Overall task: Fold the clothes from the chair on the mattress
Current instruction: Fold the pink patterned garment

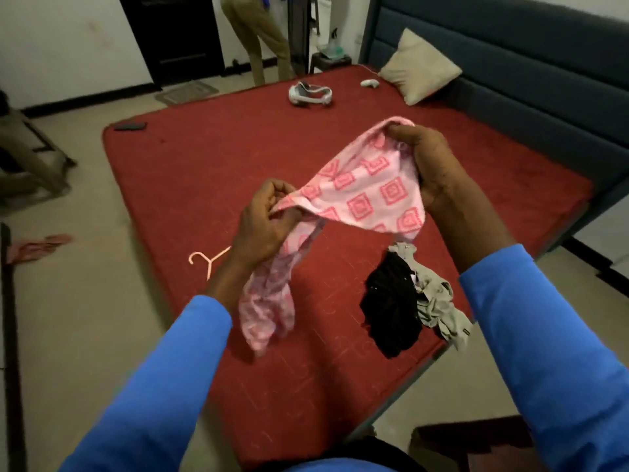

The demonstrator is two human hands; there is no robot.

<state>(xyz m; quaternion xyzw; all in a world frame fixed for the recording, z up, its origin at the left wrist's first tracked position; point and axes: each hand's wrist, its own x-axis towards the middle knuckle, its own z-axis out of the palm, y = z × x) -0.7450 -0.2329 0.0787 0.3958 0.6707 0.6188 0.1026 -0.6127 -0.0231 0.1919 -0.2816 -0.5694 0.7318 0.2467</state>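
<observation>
Head view: a person stands at the near edge of the red mattress (204, 165), both hands raised over it with one garment between them.
Left hand (269, 219): fingers and thumb pinch one end of the upper edge of the pink patterned garment (367, 192).
Right hand (425, 165): fingers curl round the other end of that edge, higher and farther out than the left grip.
Pink patterned garment: held in the air. A band of cloth is stretched between the two grips and the rest hangs bunched and blurred below the left grip. It seems clear of the mattress.
Below the right grip: a black garment (391, 301) and a grey garment (435, 298) lie crumpled on the mattress, touching each other, near its edge.
Down and left of the left grip: a pink hanger (207, 260) lies at the mattress edge, partly hidden by the wrist.
Beyond both grips: a white headset (309, 93), a pillow (418, 66) and a dark phone (130, 126), all well apart from the work.
Step in hand: likely finding the edges and opening the garment out, with no fold made yet.
Next move calls for: shaking the hanging part loose and levelling the two grips. The cloth should then be laid flat on the bare red surface between the grips and the headset, clear of the crumpled pair.
</observation>
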